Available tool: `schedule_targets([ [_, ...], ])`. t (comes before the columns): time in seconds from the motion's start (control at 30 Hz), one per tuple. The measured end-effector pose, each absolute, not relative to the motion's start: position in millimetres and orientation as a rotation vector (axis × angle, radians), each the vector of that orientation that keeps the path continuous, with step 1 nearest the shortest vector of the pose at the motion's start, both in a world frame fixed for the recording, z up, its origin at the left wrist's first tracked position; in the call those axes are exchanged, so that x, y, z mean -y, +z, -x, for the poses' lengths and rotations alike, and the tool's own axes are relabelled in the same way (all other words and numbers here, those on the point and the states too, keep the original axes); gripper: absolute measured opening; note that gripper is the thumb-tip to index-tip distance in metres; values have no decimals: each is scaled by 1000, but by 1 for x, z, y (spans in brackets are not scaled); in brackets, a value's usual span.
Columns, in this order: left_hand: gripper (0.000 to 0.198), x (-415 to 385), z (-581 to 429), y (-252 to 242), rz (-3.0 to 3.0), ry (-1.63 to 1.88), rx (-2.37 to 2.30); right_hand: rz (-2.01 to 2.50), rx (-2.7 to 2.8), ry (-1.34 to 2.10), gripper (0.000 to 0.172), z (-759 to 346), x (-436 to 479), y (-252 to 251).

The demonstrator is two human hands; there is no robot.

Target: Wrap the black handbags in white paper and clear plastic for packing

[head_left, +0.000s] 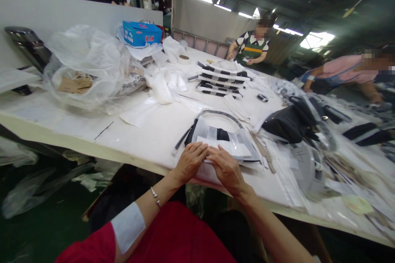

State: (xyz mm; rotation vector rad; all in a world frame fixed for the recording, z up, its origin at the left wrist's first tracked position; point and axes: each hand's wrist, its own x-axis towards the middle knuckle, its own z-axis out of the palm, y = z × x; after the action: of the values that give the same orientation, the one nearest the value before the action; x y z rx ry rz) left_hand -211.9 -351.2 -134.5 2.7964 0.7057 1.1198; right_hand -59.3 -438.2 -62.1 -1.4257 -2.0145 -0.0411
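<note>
A black handbag (222, 134) lies on the table right in front of me, largely covered by white wrapping sheets (240, 148). Its curved handle (220, 114), wrapped in something greyish, arches on the far side. My left hand (193, 159) has its fingers together at the bag's near edge. My right hand (226, 168) meets it there, fingers bent and fingertips nearly touching the left ones. Both hands appear closed on that near edge; the thumbs are mostly hidden. Beyond the bag, several similar wrapped bags (222, 79) sit in a stack.
Clear plastic bags (89, 70), a blue box (142, 34) and a tape roll (183, 59) stand at left and back. Black bags (282, 123) and loose strips (348, 168) crowd the right. A person (251, 47) works across the table, another person (345, 72) farther right.
</note>
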Motion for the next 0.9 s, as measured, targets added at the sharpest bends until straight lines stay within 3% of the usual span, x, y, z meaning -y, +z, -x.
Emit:
schedule_targets([
  [0.17, 44, 355, 210, -126, -2530, 1098, -690, 1661, 1887, 122, 23, 48, 422, -58],
  [0.43, 21, 358, 196, -109, -2313, 1218, -918, 1822, 1885, 269, 22, 39, 404, -44],
  [0.7, 21, 356, 185, -103, -2356, 1205, -1101, 1839, 1699, 562, 21, 27, 380, -45],
  [0.9, 21, 352, 178, -105, -2450, 1178, -1249, 1798, 1681, 429, 15, 26, 377, -61],
])
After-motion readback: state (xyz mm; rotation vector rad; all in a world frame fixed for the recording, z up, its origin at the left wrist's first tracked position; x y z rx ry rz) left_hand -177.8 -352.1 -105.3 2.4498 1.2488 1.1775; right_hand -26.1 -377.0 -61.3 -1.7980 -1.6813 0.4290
